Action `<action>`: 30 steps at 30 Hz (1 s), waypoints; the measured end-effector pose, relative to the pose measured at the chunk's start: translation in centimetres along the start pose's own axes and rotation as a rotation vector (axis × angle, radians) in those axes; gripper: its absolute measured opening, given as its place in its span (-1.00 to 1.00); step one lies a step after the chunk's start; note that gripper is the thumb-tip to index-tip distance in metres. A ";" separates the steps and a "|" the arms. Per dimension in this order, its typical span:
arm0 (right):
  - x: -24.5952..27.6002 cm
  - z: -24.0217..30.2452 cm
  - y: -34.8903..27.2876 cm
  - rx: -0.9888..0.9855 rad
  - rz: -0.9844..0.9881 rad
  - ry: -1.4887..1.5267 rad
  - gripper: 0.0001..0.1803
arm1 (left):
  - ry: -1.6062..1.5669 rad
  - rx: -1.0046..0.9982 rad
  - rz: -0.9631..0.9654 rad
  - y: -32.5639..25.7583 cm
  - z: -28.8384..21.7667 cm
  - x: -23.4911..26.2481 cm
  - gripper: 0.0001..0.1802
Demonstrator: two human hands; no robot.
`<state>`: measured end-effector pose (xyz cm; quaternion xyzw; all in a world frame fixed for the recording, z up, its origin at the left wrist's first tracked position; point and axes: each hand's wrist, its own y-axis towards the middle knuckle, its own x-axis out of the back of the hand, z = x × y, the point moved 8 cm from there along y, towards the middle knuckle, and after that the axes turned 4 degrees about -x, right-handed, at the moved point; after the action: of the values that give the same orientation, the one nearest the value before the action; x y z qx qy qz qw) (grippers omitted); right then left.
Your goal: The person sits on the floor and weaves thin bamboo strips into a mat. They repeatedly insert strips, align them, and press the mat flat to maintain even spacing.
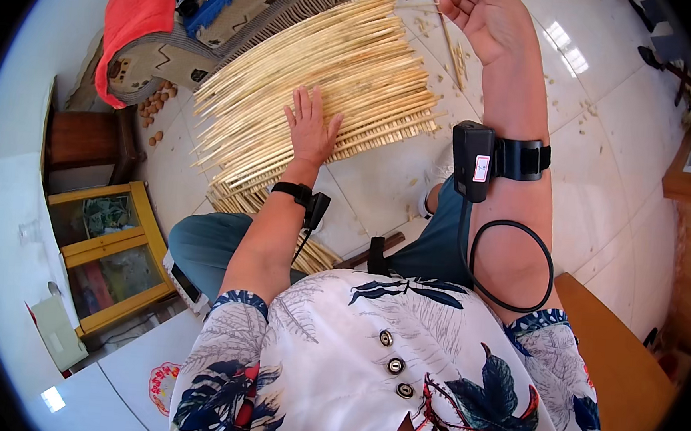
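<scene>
A wide layer of pale straw-coloured stalks, laid side by side like a woven mat, spreads over the floor in front of me. My left hand lies flat on the near part of it, palm down and fingers spread. Beyond its far right corner, at the upper edge of the view, my right hand is raised with the palm turned up and the fingers curled. A thin brownish stalk runs close beside those curled fingertips. Whether the fingers grip anything cannot be made out, as the view's edge cuts the hand.
A sofa with a patterned cover and a red cloth borders the mat. Walnut-like brown balls lie near it. At left stands a yellow cabinet. Stalk scraps litter the tiled floor. A wooden tabletop is at right.
</scene>
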<state>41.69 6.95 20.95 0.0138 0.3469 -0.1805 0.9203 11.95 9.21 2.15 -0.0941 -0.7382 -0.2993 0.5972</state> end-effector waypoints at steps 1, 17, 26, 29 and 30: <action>0.0 0.0 0.0 -0.005 0.001 0.001 -0.77 | -0.003 0.005 0.003 0.2 0.1 -0.1 -0.25; -0.5 -0.4 -0.1 -0.021 -0.018 -0.007 -0.78 | -0.028 0.093 0.032 0.1 1.5 0.0 -0.29; 0.5 -0.3 0.5 -0.013 0.003 -0.024 -0.79 | 0.035 -0.065 0.118 -4.1 -2.3 1.4 -0.27; -0.2 -1.2 0.6 -0.032 0.052 -0.017 -0.78 | 0.016 0.004 0.094 -4.8 -0.5 0.6 -0.28; -0.1 -1.6 0.6 -0.045 0.057 -0.009 -0.78 | 0.022 -0.002 0.098 -4.9 -0.1 0.2 -0.29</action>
<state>40.88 7.81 19.74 0.0022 0.3462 -0.1465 0.9266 9.56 5.11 0.75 -0.1274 -0.7258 -0.2716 0.6190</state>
